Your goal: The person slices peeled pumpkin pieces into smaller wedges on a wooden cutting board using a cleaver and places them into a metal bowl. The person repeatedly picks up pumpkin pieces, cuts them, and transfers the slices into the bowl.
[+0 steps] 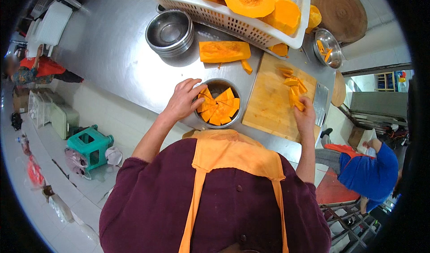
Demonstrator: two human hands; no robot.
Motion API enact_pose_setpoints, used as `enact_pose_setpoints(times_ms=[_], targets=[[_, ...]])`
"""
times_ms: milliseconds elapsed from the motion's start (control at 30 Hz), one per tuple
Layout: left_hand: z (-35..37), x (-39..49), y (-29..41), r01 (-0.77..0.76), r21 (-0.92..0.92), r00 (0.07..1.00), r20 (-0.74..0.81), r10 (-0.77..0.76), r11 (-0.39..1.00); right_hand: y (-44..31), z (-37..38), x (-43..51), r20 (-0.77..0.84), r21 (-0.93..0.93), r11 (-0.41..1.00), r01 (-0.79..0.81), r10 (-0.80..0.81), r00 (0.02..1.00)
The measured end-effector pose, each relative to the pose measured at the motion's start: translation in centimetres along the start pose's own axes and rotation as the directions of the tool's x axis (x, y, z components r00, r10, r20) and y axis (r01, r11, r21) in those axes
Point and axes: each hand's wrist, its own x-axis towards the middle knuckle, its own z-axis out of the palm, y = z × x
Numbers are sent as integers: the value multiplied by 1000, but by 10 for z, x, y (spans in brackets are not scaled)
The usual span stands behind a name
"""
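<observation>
Wedges of orange pumpkin (218, 108) lie fanned in a ring inside a round metal bowl (220, 82), with a gap at the far side. My left hand (183, 98) is at the bowl's left rim, its thumb and fingers apart near the wedges. On the wooden cutting board (268, 101), my right hand (305, 113) grips a pumpkin piece (297, 104) at the near end of a row of cut pieces (291, 82). A broad metal blade (321, 100) lies along the board's right edge. Beyond the bowl rests a long pumpkin block (224, 52) with a small strip beside it.
A stack of metal bowls (169, 31) stands at the back left of the steel table (111, 51). A white basket (221, 12) of pumpkin sits behind. Another metal bowl (327, 48) holds pieces at right. Other people are at far left and lower right.
</observation>
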Motion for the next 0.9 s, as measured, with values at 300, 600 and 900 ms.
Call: enact_pose_setpoints(times_ms=[300,600,900], targets=[[8,-5,7,96,-126,993,-53,-103,987,-164,101,87,460,124,420,899,-827,323],[19,-13,5,135,-261,976,-129,-173,956,-179,151,93,589,276,323,905,-801,106],[15,-10,2,162,-234,979,-86,-186,959,-150,144,72,457,200,757,622,-634,624]])
